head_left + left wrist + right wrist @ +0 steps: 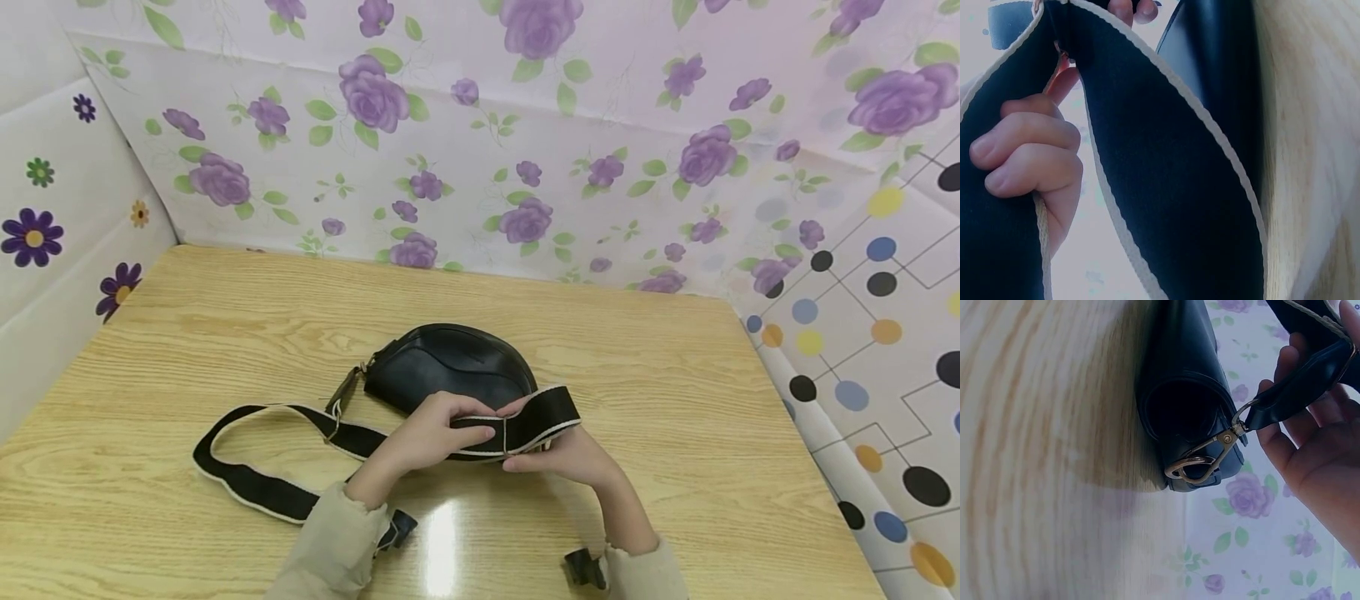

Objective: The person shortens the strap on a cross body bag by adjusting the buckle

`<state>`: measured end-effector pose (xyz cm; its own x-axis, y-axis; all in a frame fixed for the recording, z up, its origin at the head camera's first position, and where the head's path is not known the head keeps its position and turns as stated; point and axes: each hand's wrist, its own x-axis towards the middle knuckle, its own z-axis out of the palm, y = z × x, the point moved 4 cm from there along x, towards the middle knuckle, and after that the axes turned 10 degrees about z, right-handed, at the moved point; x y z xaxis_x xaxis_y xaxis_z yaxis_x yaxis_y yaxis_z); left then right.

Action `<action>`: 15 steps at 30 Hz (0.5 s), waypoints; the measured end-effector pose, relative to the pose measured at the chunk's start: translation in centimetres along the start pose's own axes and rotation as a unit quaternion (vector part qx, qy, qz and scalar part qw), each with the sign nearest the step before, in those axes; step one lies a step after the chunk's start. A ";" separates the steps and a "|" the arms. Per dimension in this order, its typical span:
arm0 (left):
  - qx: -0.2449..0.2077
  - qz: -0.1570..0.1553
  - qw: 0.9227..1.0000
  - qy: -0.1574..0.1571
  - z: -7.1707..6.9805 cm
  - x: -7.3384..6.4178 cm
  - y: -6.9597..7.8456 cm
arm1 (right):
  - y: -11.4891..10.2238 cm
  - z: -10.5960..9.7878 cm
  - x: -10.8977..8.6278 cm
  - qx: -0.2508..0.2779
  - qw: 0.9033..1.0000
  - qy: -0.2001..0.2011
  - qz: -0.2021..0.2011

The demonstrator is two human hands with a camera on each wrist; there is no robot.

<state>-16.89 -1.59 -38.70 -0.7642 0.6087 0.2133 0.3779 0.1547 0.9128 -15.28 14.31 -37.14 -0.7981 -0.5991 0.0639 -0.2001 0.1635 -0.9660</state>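
A black handbag with a curved top lies on the table in front of both hands. Its wide black strap has cream edging and loops out to the left. My left hand grips the strap, and the left wrist view shows the curled fingers around one layer. Just right of it, my right hand holds the strap near a thin metal slider. In the right wrist view, a gold-coloured snap hook joins the strap end to a ring at the bag's side.
The wood-grain table meets a floral-patterned backdrop at the back. A dotted sheet borders the right side. Small black objects sit near each wrist, and a second metal fitting shows on the strap's left part.
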 end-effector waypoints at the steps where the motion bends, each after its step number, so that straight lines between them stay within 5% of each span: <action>1: -0.001 0.000 1.000 -0.001 0.0 0.0 0.0 | 0.1 0.0 0.0 0.001 1.000 0.000 0.001; 15: 0.003 0.003 1.000 -0.013 -0.8 -0.4 -0.1 | 0.6 -0.1 -0.1 0.004 1.000 -0.006 0.028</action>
<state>-17.00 -2.48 -38.64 -0.7482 0.6298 0.2087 0.3847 0.1555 0.9098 -15.42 14.55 -37.67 -0.8010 -0.5987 0.0066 -0.1501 0.1901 -0.9702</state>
